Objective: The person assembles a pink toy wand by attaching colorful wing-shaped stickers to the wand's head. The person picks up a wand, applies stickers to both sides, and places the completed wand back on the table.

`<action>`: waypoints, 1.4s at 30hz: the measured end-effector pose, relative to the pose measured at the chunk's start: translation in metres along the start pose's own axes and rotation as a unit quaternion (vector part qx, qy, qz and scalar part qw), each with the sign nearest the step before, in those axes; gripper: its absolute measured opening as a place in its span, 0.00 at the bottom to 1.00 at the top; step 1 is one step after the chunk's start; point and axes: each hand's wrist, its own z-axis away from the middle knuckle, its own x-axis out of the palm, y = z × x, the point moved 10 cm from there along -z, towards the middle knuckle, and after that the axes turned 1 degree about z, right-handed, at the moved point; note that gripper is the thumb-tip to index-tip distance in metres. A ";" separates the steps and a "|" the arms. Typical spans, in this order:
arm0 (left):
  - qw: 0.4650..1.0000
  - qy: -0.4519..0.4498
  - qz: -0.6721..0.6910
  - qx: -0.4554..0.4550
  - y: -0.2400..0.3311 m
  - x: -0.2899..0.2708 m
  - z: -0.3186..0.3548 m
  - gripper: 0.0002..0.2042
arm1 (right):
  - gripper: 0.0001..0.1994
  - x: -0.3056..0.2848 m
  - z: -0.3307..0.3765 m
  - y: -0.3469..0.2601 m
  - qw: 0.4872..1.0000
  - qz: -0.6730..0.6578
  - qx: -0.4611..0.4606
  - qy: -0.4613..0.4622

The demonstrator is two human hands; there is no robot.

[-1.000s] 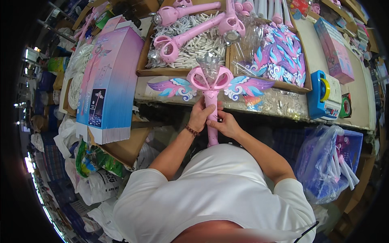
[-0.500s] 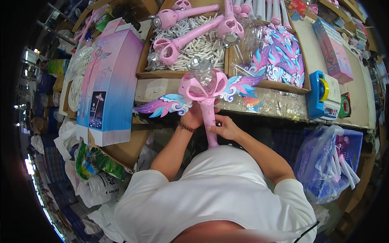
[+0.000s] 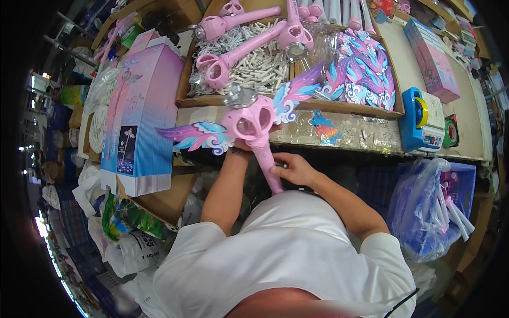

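Observation:
A pink toy wand with a round, openwork head and a silver crown-like top tilts up and to the left in front of me. Purple-and-blue wings spread from both sides of its head. My left hand is behind the wand just below the head, holding it there; most of its fingers are hidden. My right hand is closed round the lower handle, thumb on the front. The handle's bottom end rests close to my white shirt, touching it or nearly so.
Beyond lies a cardboard tray of small white sticks, pink wands and loose wings. Flattened printed boxes stack at left. A blue tape dispenser stands at right, above a blue crate with a plastic bag.
The wand's head has tipped left and turned, its right wing swinging upward. My left hand has moved slightly left with it; my right hand stays on the handle.

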 end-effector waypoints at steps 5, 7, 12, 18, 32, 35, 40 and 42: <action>1.000 -0.018 -0.014 -0.019 0.004 0.021 0.001 0.29 | 0.17 -0.066 -0.003 -0.024 0.980 0.147 0.073 0.109; 0.999 -0.033 -0.019 -0.039 -0.003 0.041 -0.005 0.28 | 0.11 -0.090 -0.009 -0.036 0.944 0.287 -0.002 0.162; 0.999 -0.031 0.014 0.012 -0.003 0.040 -0.008 0.26 | 0.13 -0.124 -0.016 -0.039 0.829 0.513 -0.075 0.210; 0.993 -0.004 -0.059 0.102 0.023 0.025 -0.012 0.23 | 0.18 -0.099 -0.004 -0.047 0.954 0.199 -0.099 0.203; 0.990 0.018 -0.078 0.118 0.013 0.043 -0.035 0.25 | 0.33 -0.021 -0.015 -0.034 0.990 -0.135 -0.001 0.033; 0.958 0.170 -0.108 0.206 0.033 0.043 -0.033 0.23 | 0.31 -0.029 -0.013 -0.026 0.995 -0.073 0.054 0.048; 0.962 0.164 -0.159 0.148 0.026 0.080 -0.053 0.30 | 0.27 -0.072 -0.009 -0.055 0.987 0.051 -0.025 0.148; 0.957 0.075 -0.249 0.129 0.007 0.094 -0.055 0.33 | 0.24 -0.094 -0.014 -0.087 0.977 0.044 -0.072 0.194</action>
